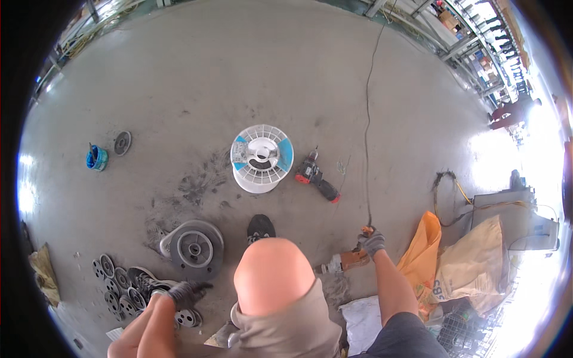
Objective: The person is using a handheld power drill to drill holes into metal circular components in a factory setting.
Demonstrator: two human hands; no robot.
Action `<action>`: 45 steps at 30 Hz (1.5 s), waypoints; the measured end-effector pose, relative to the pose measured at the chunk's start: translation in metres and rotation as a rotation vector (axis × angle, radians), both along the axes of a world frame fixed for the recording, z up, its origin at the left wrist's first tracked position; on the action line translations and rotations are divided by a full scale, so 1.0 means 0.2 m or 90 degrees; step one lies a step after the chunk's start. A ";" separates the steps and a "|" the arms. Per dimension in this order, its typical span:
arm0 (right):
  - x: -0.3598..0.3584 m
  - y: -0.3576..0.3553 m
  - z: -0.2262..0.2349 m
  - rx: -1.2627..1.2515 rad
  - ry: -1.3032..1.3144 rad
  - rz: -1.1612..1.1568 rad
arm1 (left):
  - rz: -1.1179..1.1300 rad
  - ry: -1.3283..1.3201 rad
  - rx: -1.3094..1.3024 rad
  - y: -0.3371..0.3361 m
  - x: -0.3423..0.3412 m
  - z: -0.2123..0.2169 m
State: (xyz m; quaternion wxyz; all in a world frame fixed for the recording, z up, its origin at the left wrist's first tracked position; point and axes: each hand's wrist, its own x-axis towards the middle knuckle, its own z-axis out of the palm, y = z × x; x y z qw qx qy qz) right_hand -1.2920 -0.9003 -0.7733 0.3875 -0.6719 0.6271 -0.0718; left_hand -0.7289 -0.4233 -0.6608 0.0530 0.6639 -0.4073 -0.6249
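right hand [372, 241] grasping grinder [344, 261] at 4 o'clock | left hand [185, 293] clenched on pulleys [122, 286] at 7 o'clock

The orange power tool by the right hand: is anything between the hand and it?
No. The gloved right hand is already closed on the rear end of the orange power tool, which lies on the concrete floor beside the knee. Nothing visible lies between them.
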 end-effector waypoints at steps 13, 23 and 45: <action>0.75 -0.26 2.05 -0.473 -0.498 -0.220 | 0.338 -0.099 -0.420 -0.50 0.02 1.26; 2.12 0.89 2.09 0.289 -0.833 -0.104 | 0.738 0.660 -0.875 -0.62 -0.25 1.33; 2.68 0.98 1.89 -0.353 -0.118 0.965 | 1.103 0.609 -0.475 -0.47 0.35 1.16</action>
